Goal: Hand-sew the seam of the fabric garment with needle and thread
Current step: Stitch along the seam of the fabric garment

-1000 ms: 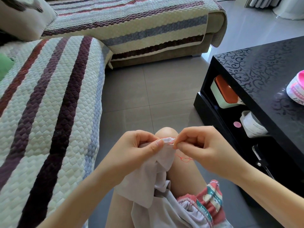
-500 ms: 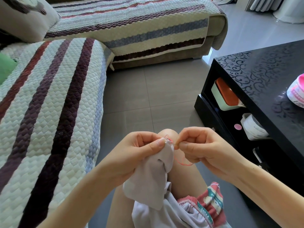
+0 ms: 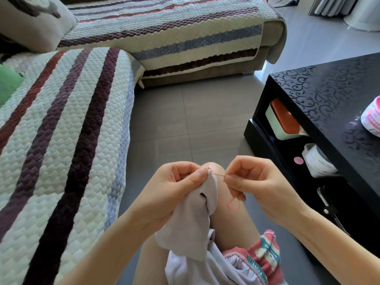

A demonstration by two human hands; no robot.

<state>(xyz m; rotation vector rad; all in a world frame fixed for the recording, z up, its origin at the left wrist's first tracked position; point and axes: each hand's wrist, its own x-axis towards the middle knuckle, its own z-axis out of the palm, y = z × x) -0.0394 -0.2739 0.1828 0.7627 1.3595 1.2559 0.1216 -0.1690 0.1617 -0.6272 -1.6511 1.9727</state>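
Observation:
A pale lilac-grey garment (image 3: pixel 191 227) hangs from my lap over my knee. My left hand (image 3: pixel 174 188) pinches its top edge between thumb and fingers, bunching the cloth. My right hand (image 3: pixel 253 182) sits just to the right and pinches a thin needle (image 3: pixel 219 175) that sticks out of the seam toward it. Pink thread (image 3: pixel 231 204) loops below my right fingers against my leg. A patterned red and green cloth (image 3: pixel 265 256) lies on my lap at the lower right.
A striped quilted sofa (image 3: pixel 61 140) fills the left and the back. A black patterned coffee table (image 3: pixel 329 95) stands on the right with a pink-lidded tub (image 3: pixel 372 118) on top; its lower shelf holds an orange-lidded box (image 3: pixel 281 118), a white container (image 3: pixel 316 161) and scissors (image 3: pixel 331 210). Grey floor tiles lie between.
My right hand has drawn away to the right, pulling the needle partly out of the seam. The thread loop has dropped lower. The head camera has tilted slightly.

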